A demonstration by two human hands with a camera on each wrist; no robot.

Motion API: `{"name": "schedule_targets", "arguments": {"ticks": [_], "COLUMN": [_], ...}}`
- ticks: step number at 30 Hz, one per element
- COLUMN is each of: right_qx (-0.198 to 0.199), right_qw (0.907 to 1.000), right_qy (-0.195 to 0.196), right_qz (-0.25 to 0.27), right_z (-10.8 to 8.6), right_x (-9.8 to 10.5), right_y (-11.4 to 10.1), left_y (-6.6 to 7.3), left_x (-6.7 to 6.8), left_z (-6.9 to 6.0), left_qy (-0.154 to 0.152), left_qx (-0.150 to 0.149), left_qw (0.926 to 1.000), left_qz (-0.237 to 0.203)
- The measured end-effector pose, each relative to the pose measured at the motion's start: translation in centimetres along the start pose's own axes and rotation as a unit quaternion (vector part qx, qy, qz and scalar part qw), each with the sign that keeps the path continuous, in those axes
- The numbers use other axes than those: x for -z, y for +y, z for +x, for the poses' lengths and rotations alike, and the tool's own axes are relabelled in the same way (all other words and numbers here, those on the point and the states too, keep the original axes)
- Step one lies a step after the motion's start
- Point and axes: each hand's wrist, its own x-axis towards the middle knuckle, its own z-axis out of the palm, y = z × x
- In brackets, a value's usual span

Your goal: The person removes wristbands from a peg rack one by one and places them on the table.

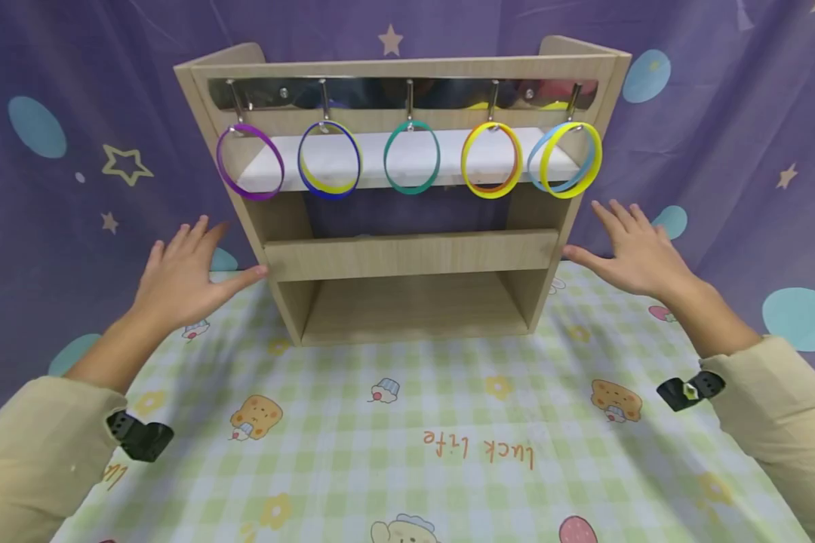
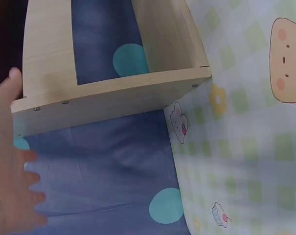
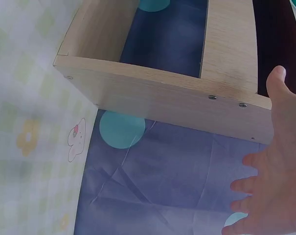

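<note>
Across the foreground lies a green-and-white checked cloth (image 1: 326, 467) with cartoon prints. Over it reach two cream fabric sleeves (image 1: 47, 445), with a black strapped device (image 1: 140, 436) at each cuff. Beyond these, the left hand (image 1: 179, 283) is raised beside a pale wood-grain shelf unit (image 1: 414, 255), fingers straight and slightly spread, thumb stretched inward to the front edge; nothing is pinched. The right hand (image 1: 635, 256) mirrors it on the other side: fingers straight and apart, thumb extended, nothing gripped. Thumb contact cannot be confirmed on either side.

The unit stands upright on the cloth, between the hands. Its front bears a shiny metal strip (image 1: 373, 93) with five metal hooks (image 1: 410, 98). Left to right hang a purple ring (image 1: 257, 196), a blue-and-yellow pair of rings (image 1: 335, 195), a teal ring (image 1: 413, 191), a yellow-and-orange pair (image 1: 492, 194) and a light-blue-and-yellow pair (image 1: 564, 194). Behind hangs a purple curtain (image 1: 163, 188) with stars and aqua spots.

Assessment: the step in hand appears to be flanking the unit. Sound practice would be even pressure on both side panels, fingertips clear of the rings, and no jolt that might unhook them.
</note>
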Motion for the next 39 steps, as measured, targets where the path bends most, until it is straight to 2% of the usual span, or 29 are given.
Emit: {"name": "schedule_targets", "arguments": {"ticks": [6, 10, 16, 20, 23, 29, 32, 35, 39], "right_qx": [0.006, 0.014, 0.019, 0.01, 0.008, 0.02, 0.026, 0.029, 0.025], "right_qw": [0.9995, 0.9977, 0.9916, 0.9879, 0.9841, 0.9657, 0.9587, 0.9528, 0.9417], "right_qy": [0.005, 0.007, 0.018, 0.029, 0.041, 0.092, 0.117, 0.12, 0.101], "right_qz": [0.031, 0.065, 0.127, 0.152, 0.173, 0.242, 0.258, 0.277, 0.32], "right_z": [-0.1, 0.0, 0.0, -0.1, 0.1, 0.6, 0.8, 1.0, 1.6], "right_x": [-0.1, -0.1, -0.2, -0.3, -0.5, -0.7, -0.9, -1.0, -1.2], "right_y": [0.0, -0.1, -0.3, -0.4, -0.4, -0.6, -0.5, -0.4, -0.2], "left_y": [-0.1, -0.2, -0.3, -0.3, -0.4, -0.8, -0.9, -1.1, -0.9], "left_x": [-0.3, -0.6, -1.1, -1.5, -1.7, -2.4, -3.0, -3.5, -3.8], "left_z": [-0.2, -0.3, -0.6, -0.8, -1.0, -1.3, -1.5, -1.6, -1.8], "left_qy": [0.027, 0.034, 0.014, -0.012, -0.02, -0.019, -0.022, -0.028, -0.035], "left_qx": [0.01, 0.013, 0.035, 0.051, 0.059, 0.052, 0.046, 0.049, 0.062], "left_qw": [0.9993, 0.9982, 0.9937, 0.9847, 0.9755, 0.9572, 0.9488, 0.9422, 0.9358], "left_qz": [-0.021, -0.048, -0.106, -0.166, -0.211, -0.284, -0.312, -0.33, -0.345]}}
